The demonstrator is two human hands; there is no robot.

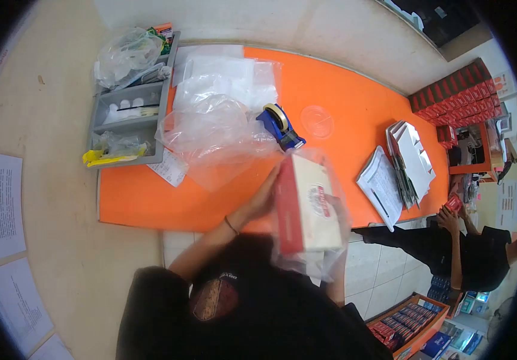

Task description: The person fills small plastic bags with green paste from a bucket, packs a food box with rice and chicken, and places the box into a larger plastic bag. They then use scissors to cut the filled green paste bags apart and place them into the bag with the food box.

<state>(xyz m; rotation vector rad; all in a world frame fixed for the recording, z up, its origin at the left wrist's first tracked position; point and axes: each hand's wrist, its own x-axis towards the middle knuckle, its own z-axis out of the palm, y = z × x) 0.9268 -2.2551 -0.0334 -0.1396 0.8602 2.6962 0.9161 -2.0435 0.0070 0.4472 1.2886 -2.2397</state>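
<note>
A red and cream cardboard box [317,207] is inside a clear plastic bag [338,264], raised in front of my body at the table's near edge. My left hand [264,195] is closed on the box's red left side through the plastic, its fingertips partly hidden. My right forearm [335,289] reaches up behind the lower right of the bag, where the box and plastic hide the hand and fingers. Just beyond the box stands a blue tape dispenser [281,127] with a roll of tape. Left of it lie loose clear plastic bags [216,129].
The orange table [141,201] bears a grey divided tray [132,126], a round clear lid [317,122] and stacked papers [381,183]. Red boxes [456,96] are piled at the far right. A co-worker [474,252] there holds a small red box [453,203].
</note>
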